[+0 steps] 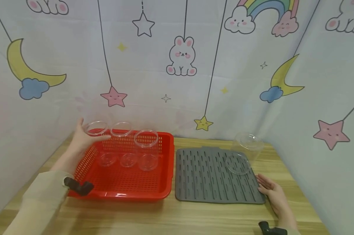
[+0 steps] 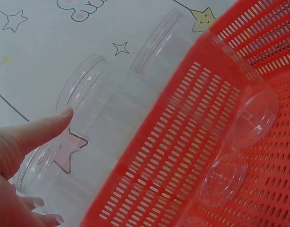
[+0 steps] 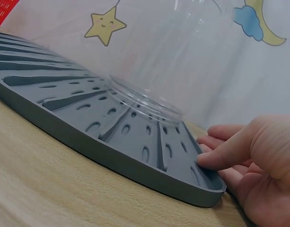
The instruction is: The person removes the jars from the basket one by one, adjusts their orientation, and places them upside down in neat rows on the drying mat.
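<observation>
At the left, my left hand (image 1: 83, 138) grips a clear jar (image 1: 97, 128) near its rim, thumb on one side and fingers on the other. This jar stands mouth up in the red basket (image 1: 170, 163), beside a middle clear jar (image 1: 121, 129) and a right-hand one (image 1: 146, 138). My right hand (image 1: 273, 194) rests at the right edge of a grey ribbed drying mat (image 1: 206, 176). In the right wrist view its thumb touches the mat surface, its fingers loosely bent. Another clear jar (image 1: 242, 153) stands mouth down on the mat.
Basket and mat lie side by side on a wood-grain table (image 1: 135, 218). A white cloth (image 1: 153, 81) printed with rabbits, stars and moons hangs behind and at both sides. Black mounts, such as the left strap piece (image 1: 78, 186), sit on both wrists.
</observation>
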Available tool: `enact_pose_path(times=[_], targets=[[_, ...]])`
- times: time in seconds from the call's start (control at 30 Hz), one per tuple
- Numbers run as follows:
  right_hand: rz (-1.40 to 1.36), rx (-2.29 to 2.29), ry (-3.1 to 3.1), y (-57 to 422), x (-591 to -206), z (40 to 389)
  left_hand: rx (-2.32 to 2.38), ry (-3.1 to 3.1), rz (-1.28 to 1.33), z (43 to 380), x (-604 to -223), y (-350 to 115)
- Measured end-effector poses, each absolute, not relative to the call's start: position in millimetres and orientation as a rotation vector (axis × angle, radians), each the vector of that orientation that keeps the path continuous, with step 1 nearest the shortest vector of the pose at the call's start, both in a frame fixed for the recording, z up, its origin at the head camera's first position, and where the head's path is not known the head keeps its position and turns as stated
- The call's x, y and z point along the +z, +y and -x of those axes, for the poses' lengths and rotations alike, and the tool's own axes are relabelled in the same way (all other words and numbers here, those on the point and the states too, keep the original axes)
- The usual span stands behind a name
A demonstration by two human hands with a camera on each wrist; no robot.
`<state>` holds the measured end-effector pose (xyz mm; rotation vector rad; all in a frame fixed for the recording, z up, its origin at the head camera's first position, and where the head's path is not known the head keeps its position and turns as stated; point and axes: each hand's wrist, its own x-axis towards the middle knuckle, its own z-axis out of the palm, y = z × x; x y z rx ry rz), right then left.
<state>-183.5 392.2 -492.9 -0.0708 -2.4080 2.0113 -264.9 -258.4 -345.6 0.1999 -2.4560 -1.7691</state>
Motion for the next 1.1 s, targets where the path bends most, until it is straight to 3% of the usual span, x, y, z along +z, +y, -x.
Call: enact_pose_path(times=[0.73,1.1], targets=[[0.158,1.971,-2.477,392.1,-493.6,185.9,-1.765,-2.52,-0.226,270.0,-363.5,-262.6],[0.137,2.005,-2.435,391.2,-492.8,185.4,-1.781,-2.476,-0.434,266.6,-361.5,-264.8]])
